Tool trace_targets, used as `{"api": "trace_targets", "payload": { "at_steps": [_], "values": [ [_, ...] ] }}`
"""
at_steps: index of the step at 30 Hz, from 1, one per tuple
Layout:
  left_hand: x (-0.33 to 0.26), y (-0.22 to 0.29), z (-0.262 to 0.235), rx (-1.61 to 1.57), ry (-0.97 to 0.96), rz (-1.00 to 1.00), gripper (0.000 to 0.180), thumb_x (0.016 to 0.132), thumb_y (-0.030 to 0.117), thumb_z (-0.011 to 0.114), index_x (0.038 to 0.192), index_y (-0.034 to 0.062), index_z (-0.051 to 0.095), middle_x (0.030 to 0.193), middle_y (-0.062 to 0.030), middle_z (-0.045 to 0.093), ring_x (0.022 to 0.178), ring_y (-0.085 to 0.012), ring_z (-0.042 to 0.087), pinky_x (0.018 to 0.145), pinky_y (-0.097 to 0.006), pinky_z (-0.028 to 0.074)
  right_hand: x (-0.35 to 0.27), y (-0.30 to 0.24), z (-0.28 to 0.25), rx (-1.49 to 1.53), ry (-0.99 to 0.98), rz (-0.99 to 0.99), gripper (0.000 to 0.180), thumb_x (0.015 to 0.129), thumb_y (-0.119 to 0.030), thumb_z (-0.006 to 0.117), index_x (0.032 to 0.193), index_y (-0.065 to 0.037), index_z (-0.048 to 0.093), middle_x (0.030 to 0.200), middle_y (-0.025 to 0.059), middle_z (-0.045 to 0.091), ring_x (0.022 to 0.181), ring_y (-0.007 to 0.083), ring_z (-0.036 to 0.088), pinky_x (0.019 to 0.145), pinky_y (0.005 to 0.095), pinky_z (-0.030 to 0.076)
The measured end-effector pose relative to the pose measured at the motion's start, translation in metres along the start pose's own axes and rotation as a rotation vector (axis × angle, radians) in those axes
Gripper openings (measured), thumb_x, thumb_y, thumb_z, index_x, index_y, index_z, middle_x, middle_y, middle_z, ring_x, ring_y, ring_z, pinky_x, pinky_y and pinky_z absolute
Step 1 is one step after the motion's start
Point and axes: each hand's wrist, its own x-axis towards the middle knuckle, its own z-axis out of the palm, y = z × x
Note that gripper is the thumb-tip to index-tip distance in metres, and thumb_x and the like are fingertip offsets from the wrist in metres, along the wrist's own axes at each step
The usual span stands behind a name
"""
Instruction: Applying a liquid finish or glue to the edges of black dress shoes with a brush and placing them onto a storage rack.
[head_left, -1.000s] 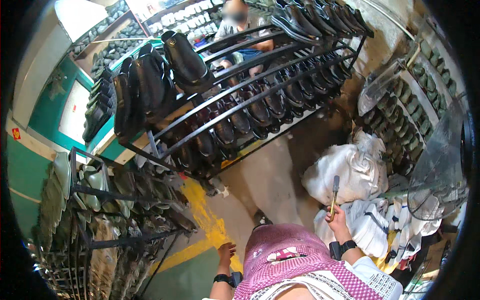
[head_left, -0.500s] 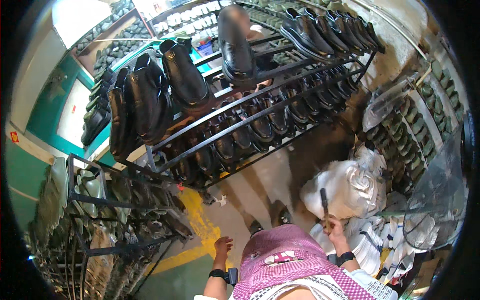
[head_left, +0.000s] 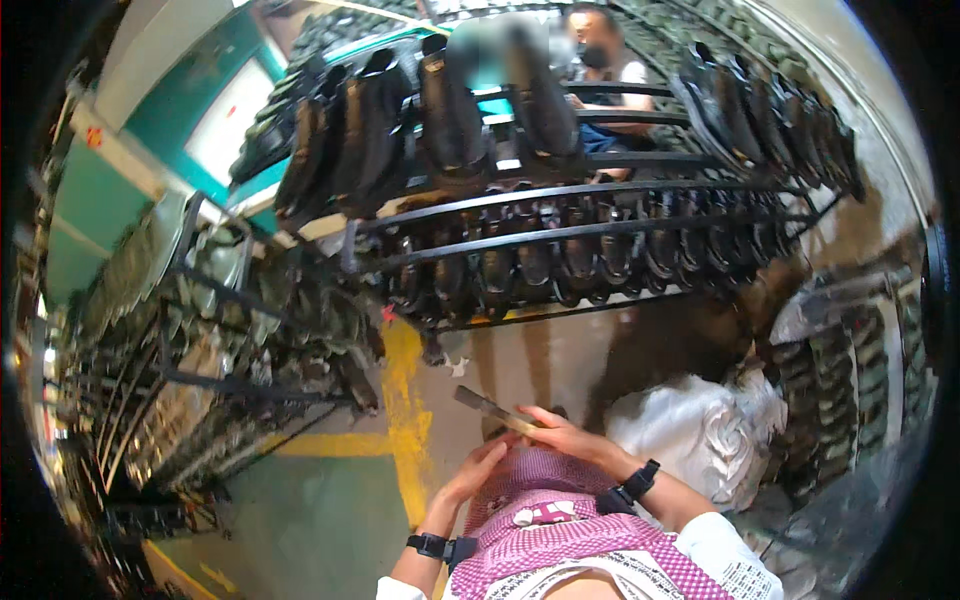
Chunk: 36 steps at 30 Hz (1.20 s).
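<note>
My right hand [head_left: 567, 437] grips a flat narrow tool with a wooden handle [head_left: 492, 410], held level in front of my chest and pointing left. My left hand [head_left: 472, 476] sits just below it, fingers open and close to the handle end, holding nothing. Both wrists wear dark bands. A pink checked cloth [head_left: 560, 520] covers my chest below the hands. Ahead stands a dark metal rack [head_left: 560, 235] loaded with rows of black shoes [head_left: 450, 110].
A second rack of grey-green shoe parts [head_left: 200, 350] stands at the left. A yellow floor line [head_left: 405, 400] runs under the hands. A white sack [head_left: 700, 430] lies at the right. Another person [head_left: 610, 80] sits behind the rack.
My right hand has swung the tool from upright at the right to level in front of me. My left hand has risen toward it. The view has turned toward the rack.
</note>
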Motion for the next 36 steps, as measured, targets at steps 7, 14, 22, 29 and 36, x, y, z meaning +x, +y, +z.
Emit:
{"api": "trace_targets", "payload": {
  "at_steps": [7,14,22,29,36],
  "values": [
    [-0.017,-0.003,-0.002,-0.608,0.473,0.304,0.034,0.088,0.024,0.049,0.113,0.0014,0.049,0.099,-0.0043,0.057,0.090,-0.0132,0.054,0.079,-0.028,0.044,0.063,-0.013,0.052,-0.131,-0.115,-0.032,0.063,0.089,-0.020,0.046,0.138,-0.015,0.006,0.093,0.0022,0.049,0.073,0.0061,0.042,0.059,0.0173,0.035],
    [-0.024,0.024,-0.048,-0.739,0.612,0.573,0.017,0.086,0.020,0.051,0.099,0.0084,0.054,0.092,-0.0024,0.058,0.082,-0.0101,0.055,0.076,-0.024,0.044,0.115,-0.050,0.105,-0.330,-0.248,-0.277,0.065,0.088,-0.014,0.048,0.138,-0.014,0.006,0.105,0.0062,0.046,0.083,0.0105,0.048,0.066,0.0222,0.041],
    [-0.056,0.097,-0.147,-0.764,0.839,0.701,0.021,0.090,0.029,0.042,0.100,0.0103,0.043,0.079,-0.0067,0.056,0.066,-0.0207,0.058,0.059,-0.032,0.049,0.177,-0.193,0.108,-0.829,0.072,-0.675,0.051,0.081,-0.007,0.055,0.127,-0.006,0.034,0.089,0.0048,0.059,0.069,0.0082,0.051,0.061,0.0217,0.043],
    [-0.081,0.173,-0.220,-0.825,0.700,0.930,0.018,0.091,0.029,0.041,0.097,0.0123,0.041,0.076,-0.0036,0.047,0.063,-0.0162,0.049,0.060,-0.032,0.045,0.211,-0.341,0.106,-1.028,0.489,-1.081,0.032,0.079,-0.003,0.056,0.110,-0.005,0.052,0.088,0.0019,0.058,0.065,0.0065,0.048,0.056,0.0204,0.040],
    [-0.046,0.255,-0.224,-0.774,0.568,1.067,0.017,0.092,0.025,0.037,0.096,0.0104,0.044,0.096,-0.0088,0.053,0.067,-0.0166,0.051,0.063,-0.032,0.043,0.254,-0.434,0.108,-1.524,0.498,-0.988,0.025,0.078,-0.011,0.056,0.103,-0.009,0.055,0.091,0.0084,0.054,0.069,0.0211,0.054,0.066,0.0320,0.044]
  ]
}}
